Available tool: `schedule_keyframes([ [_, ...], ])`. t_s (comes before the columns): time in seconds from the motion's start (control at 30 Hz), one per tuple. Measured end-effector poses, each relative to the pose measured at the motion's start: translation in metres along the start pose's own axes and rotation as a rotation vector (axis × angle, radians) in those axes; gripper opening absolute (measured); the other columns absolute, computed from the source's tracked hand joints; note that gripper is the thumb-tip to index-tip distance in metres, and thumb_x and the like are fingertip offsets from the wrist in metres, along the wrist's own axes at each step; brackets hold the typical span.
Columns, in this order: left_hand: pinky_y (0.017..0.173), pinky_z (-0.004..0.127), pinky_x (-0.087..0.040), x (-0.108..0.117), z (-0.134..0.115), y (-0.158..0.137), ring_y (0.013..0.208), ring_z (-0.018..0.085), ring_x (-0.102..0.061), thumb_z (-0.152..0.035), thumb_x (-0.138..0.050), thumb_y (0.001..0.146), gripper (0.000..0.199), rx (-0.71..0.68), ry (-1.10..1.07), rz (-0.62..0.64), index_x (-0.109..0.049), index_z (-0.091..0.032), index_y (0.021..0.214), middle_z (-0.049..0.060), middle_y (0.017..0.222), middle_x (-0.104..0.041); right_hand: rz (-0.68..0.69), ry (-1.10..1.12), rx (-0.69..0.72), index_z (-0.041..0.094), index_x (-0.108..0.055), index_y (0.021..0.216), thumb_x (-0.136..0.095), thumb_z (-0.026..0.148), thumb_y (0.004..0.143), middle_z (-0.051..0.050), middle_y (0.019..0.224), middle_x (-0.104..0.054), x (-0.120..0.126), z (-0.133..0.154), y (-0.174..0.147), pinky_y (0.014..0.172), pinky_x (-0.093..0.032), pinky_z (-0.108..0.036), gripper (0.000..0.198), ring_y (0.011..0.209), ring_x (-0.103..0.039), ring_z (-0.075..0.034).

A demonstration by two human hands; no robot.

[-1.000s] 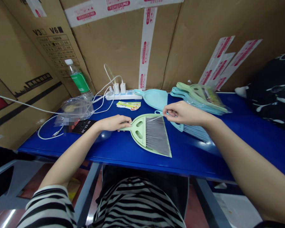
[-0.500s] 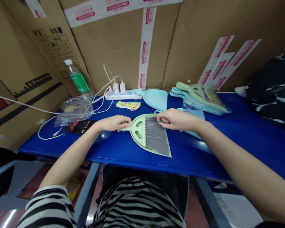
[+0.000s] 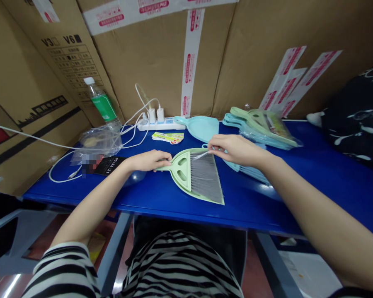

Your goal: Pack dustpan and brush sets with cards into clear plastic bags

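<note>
On the blue table lies a pale green dustpan (image 3: 178,187) with a green hand brush (image 3: 186,178) nested in it, its grey bristles fanned out to the right. My left hand (image 3: 149,160) is closed around their handles at the left. Above the far edge of the bristles, my right hand (image 3: 225,148) pinches a thin, whitish, see-through strip (image 3: 201,155) that looks like plastic film, stretched from the brush toward my fingers. Partly hidden behind my right hand and wrist is a blue brush (image 3: 251,173).
A blue dustpan (image 3: 203,127) lies farther back, beside a power strip (image 3: 170,124) with white cables. Several bagged dustpans (image 3: 264,128) are stacked at the back right. Left stand a bottle (image 3: 103,105) and a phone (image 3: 112,164). Cardboard (image 3: 161,62) walls the back.
My right hand has risen slightly away from the bristles, and the whitish film is now drawn up in a gathered strip. My left hand has stayed on the handles.
</note>
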State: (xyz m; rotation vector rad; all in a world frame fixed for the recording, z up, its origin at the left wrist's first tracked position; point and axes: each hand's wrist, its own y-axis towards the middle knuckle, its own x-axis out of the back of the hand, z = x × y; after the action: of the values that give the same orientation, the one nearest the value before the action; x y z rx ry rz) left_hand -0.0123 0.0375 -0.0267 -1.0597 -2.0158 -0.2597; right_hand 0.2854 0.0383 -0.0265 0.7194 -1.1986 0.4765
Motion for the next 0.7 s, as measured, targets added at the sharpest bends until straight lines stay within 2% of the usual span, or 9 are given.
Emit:
schedule_keyframes([
  [0.17, 0.056, 0.022, -0.039, 0.000, -0.001, 0.000, 0.051, 0.009, -0.049, -0.038, -0.044, 0.093, 0.025, 0.003, 0.015, -0.005, -0.052, -0.019, 0.079, -0.005, 0.064, -0.050, -0.008, 0.006, -0.018, 0.023, -0.058, 0.078, -0.046, 0.029, 0.090, -0.006, 0.078, -0.065, 0.002, -0.005, -0.001, 0.061, -0.040, -0.030, 0.019, 0.067, -0.056, -0.019],
  [0.43, 0.057, 0.022, -0.039, -0.001, 0.000, -0.001, 0.052, 0.009, -0.049, -0.039, -0.045, 0.094, 0.025, 0.000, 0.026, -0.001, -0.052, -0.019, 0.079, -0.005, 0.064, -0.050, 0.055, 0.074, -0.045, 0.021, -0.060, 0.075, -0.050, 0.031, 0.088, -0.005, 0.069, -0.064, -0.003, -0.003, 0.003, 0.059, -0.038, -0.029, 0.019, 0.062, -0.055, -0.017],
  [0.7, 0.055, 0.022, -0.038, 0.000, -0.001, -0.001, 0.052, 0.009, -0.049, -0.039, -0.044, 0.094, 0.026, 0.002, 0.027, -0.002, -0.052, -0.019, 0.080, -0.005, 0.064, -0.050, 0.080, 0.094, 0.016, 0.021, -0.065, 0.077, -0.049, 0.026, 0.088, -0.006, 0.075, -0.070, -0.007, 0.001, 0.003, 0.061, -0.041, -0.028, 0.020, 0.065, -0.059, -0.017],
])
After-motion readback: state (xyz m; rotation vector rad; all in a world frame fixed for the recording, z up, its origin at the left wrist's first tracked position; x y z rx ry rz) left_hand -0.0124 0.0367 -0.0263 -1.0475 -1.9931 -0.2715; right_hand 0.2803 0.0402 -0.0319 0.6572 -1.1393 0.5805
